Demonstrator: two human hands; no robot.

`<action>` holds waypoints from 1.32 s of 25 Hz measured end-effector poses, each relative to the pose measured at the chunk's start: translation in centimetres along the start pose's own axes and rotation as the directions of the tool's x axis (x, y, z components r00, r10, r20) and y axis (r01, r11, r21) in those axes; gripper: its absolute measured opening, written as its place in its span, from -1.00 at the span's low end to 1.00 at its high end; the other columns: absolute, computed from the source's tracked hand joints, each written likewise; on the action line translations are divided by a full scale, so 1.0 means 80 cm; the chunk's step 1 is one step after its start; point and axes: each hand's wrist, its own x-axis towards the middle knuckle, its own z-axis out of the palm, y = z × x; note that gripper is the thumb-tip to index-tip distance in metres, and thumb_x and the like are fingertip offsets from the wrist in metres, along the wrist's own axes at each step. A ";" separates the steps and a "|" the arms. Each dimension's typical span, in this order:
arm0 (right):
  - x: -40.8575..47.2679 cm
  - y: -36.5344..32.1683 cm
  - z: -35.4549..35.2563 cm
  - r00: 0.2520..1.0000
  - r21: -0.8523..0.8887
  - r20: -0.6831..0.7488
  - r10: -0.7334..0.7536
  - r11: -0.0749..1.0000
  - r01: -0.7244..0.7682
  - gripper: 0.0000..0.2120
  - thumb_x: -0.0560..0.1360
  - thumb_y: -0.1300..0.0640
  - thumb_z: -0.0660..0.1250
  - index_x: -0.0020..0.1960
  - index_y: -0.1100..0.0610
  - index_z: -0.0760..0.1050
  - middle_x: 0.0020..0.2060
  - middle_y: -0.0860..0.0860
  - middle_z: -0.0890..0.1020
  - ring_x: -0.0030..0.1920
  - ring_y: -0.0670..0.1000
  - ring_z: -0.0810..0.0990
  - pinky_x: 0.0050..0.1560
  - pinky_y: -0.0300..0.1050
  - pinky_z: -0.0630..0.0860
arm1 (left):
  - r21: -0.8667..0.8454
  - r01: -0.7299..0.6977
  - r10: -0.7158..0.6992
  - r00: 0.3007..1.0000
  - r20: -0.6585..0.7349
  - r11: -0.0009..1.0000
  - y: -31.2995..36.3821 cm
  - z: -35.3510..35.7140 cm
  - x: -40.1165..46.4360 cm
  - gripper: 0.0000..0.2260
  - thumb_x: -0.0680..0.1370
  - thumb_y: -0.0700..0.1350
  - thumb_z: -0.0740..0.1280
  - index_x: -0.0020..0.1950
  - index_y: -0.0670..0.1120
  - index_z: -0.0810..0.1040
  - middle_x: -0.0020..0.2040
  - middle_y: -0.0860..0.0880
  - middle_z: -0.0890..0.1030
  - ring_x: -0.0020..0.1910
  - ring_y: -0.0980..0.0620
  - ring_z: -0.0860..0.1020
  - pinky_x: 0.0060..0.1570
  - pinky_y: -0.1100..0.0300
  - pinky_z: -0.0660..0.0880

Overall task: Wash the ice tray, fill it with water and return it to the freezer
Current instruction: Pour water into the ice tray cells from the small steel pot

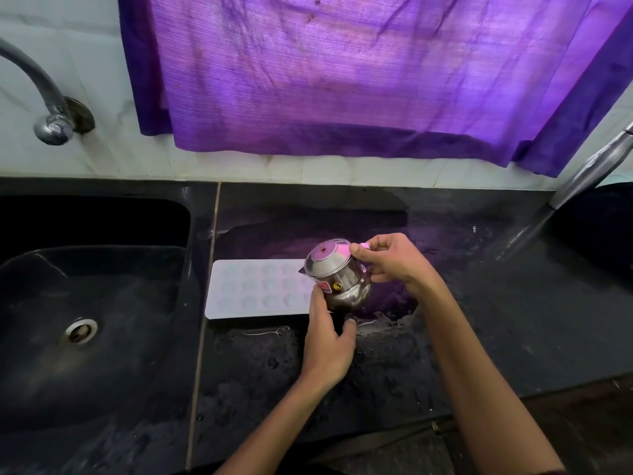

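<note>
A white ice tray lies flat on the black counter, just right of the sink. Over its right end a small steel kettle with a lid is tipped toward the tray, its spout pointing left. My right hand grips the kettle's handle side, thumb on the lid. My left hand supports the kettle's base from below with curled fingers. The tray's right end is hidden behind the kettle and my left hand.
A black sink with a drain takes up the left. A chrome tap juts from the tiled wall above it. A purple curtain hangs behind the counter, which is wet. A metal spout slants in at the right.
</note>
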 end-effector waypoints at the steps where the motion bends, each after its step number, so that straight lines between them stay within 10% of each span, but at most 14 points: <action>1: -0.002 0.002 0.000 1.000 -0.008 -0.005 -0.001 1.000 0.001 -0.71 0.38 -0.04 0.47 -0.19 0.17 0.52 -0.25 0.12 0.63 -0.27 0.01 0.55 -0.10 0.01 0.58 | 0.013 -0.007 0.007 1.000 0.000 1.000 -0.002 0.002 -0.003 -0.35 0.52 -0.27 0.27 0.52 0.01 0.04 0.37 0.16 0.28 0.22 0.34 0.30 0.14 0.56 0.18; 5: -0.003 0.006 0.005 1.000 -0.105 -0.027 0.000 0.995 -0.003 -0.68 0.33 -0.10 0.50 -0.27 0.12 0.50 -0.37 0.07 0.61 -0.32 0.04 0.54 -0.14 0.02 0.58 | 0.005 0.026 -0.026 1.000 0.011 1.000 -0.010 0.007 -0.009 -0.35 0.52 -0.26 0.28 0.52 0.00 0.05 0.40 0.13 0.29 0.22 0.35 0.30 0.04 0.69 0.14; 16: -0.012 -0.007 0.022 0.994 -0.332 -0.101 -0.034 0.943 -0.002 -0.66 0.31 -0.19 0.49 -0.38 0.04 0.49 -0.40 -0.04 0.60 -0.40 -0.08 0.49 -0.11 -0.03 0.56 | -0.064 0.109 -0.107 0.994 0.035 0.992 -0.021 0.005 -0.014 -0.33 0.53 -0.24 0.26 0.54 0.02 0.01 0.48 0.12 0.23 0.41 0.22 0.21 0.43 0.17 0.16; 33: -0.022 -0.015 0.013 0.994 -0.347 -0.098 -0.038 0.938 0.002 -0.65 0.30 -0.20 0.48 -0.36 0.04 0.48 -0.36 0.00 0.64 -0.42 -0.07 0.51 -0.20 -0.11 0.52 | -0.105 0.114 -0.111 0.993 0.033 0.988 -0.012 0.005 -0.019 -0.37 0.53 -0.25 0.26 0.53 0.03 0.06 0.38 0.16 0.29 0.31 0.28 0.22 0.30 0.28 0.18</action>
